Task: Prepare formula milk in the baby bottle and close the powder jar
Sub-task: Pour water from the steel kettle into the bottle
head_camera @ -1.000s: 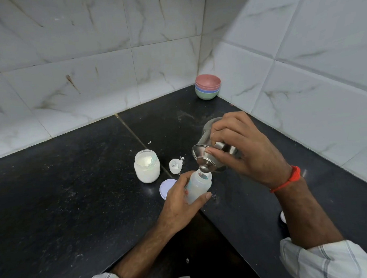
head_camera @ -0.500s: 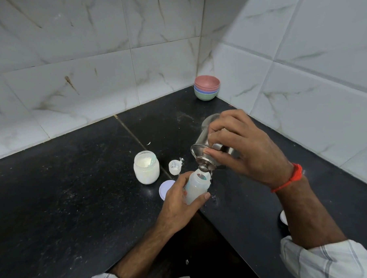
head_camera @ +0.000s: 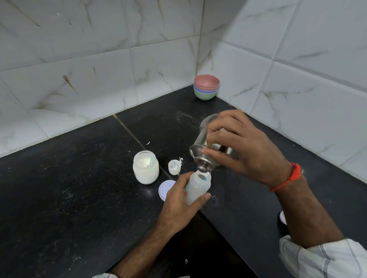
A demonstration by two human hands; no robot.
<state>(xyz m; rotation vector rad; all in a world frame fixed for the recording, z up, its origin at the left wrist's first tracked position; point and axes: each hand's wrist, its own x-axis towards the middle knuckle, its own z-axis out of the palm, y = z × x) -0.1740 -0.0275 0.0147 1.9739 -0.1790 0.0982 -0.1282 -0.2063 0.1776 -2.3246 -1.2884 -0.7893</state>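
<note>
My left hand (head_camera: pixel 179 199) grips a clear baby bottle (head_camera: pixel 198 185), open at the top and standing on the black counter. My right hand (head_camera: pixel 242 149) holds a steel cup (head_camera: pixel 201 144) tipped steeply, its rim right over the bottle's mouth. To the left stands the open glass powder jar (head_camera: pixel 145 167) holding white powder. Its pale lid (head_camera: pixel 166 189) lies flat on the counter just left of my left hand. A small white bottle teat cap (head_camera: pixel 174 166) sits between the jar and the cup.
A stack of coloured bowls (head_camera: pixel 206 87) sits in the far corner against the tiled walls. The black counter (head_camera: pixel 65 196) is L-shaped, with its inner edge running below my left forearm. A white object (head_camera: pixel 282 216) peeks out beside my right forearm.
The steel cup has tilted a little further over the bottle. Both hands stay in nearly the same place.
</note>
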